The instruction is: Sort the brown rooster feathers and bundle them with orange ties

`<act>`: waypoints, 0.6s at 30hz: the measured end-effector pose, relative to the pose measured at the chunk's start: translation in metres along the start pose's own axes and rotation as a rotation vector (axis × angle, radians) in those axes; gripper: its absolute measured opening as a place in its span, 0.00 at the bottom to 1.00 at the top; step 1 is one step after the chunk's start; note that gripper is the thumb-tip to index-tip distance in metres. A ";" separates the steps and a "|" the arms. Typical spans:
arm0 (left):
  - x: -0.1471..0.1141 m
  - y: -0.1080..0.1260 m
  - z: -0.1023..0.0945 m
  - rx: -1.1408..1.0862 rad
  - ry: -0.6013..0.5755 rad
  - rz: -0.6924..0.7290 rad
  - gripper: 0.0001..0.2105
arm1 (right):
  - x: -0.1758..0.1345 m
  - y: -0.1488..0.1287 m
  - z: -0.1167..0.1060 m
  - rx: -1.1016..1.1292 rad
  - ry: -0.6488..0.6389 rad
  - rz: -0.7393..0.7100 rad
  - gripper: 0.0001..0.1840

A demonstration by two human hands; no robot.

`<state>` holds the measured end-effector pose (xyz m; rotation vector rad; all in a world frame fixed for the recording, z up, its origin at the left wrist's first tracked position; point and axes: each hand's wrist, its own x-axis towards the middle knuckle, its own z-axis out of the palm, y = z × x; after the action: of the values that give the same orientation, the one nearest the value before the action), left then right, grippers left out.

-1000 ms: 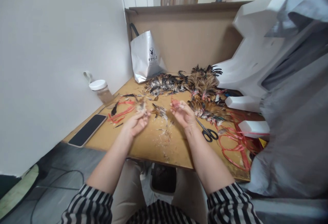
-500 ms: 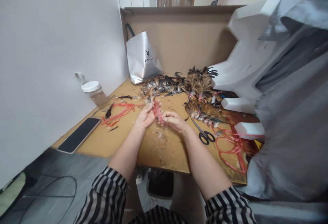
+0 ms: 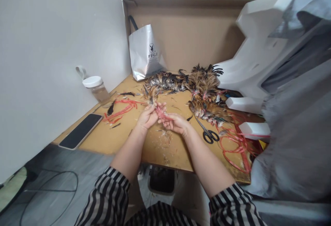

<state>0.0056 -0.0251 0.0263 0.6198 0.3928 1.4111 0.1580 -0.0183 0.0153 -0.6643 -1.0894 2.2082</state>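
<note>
My left hand is closed around the base of a small brown feather bundle, whose tips fan out beyond the fingers. A pink-red plastic strip runs from that base across to my right hand. The right fingers are closed on the strip, close beside the left hand. How the strip sits around the bundle is hidden by the fingers. Loose feather bits lie on the tabletop below both hands.
Feather bundles lie at the back and right. Black-handled scissors and tangled red strips are at right. On the left are more strips, a phone and a lidded jar. A silver bag stands behind.
The pink-red strip was bunched between my hands and now stretches out toward the right hand. My right hand has turned, its fingers curling under the strip. The camera view has shifted slightly.
</note>
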 end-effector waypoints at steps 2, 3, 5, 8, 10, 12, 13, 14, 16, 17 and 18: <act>-0.002 0.001 -0.002 -0.010 0.021 -0.006 0.01 | 0.000 0.002 0.004 -0.004 -0.061 0.037 0.13; -0.002 0.001 -0.004 -0.002 0.031 -0.020 0.02 | -0.001 0.003 0.006 0.002 -0.090 0.049 0.13; -0.004 0.000 -0.006 0.040 0.049 -0.057 0.03 | -0.001 0.004 0.010 0.019 -0.141 0.056 0.14; -0.005 -0.002 -0.009 0.083 0.030 -0.082 0.05 | -0.002 0.005 0.014 0.031 -0.188 0.016 0.13; -0.005 -0.004 -0.009 0.068 -0.018 -0.066 0.05 | -0.003 0.005 0.016 0.027 -0.186 -0.017 0.11; -0.004 -0.004 -0.006 0.048 -0.066 -0.048 0.04 | -0.002 0.006 0.017 -0.001 -0.130 -0.062 0.10; -0.003 -0.004 -0.005 0.046 -0.081 -0.044 0.03 | -0.001 0.006 0.018 -0.028 -0.075 -0.094 0.11; -0.002 -0.004 -0.003 0.054 -0.088 -0.042 0.02 | 0.001 0.006 0.019 -0.060 0.005 -0.139 0.12; 0.000 -0.004 -0.001 0.089 -0.076 -0.044 0.03 | 0.004 0.006 0.019 -0.125 0.221 -0.253 0.13; 0.001 -0.004 -0.001 0.113 -0.059 -0.047 0.04 | 0.006 0.006 0.018 -0.151 0.336 -0.316 0.14; 0.003 -0.005 -0.001 0.135 -0.039 -0.046 0.06 | 0.008 0.006 0.017 -0.175 0.444 -0.383 0.14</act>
<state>0.0093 -0.0223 0.0229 0.7424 0.4708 1.3337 0.1394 -0.0250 0.0186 -0.8855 -1.0739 1.5590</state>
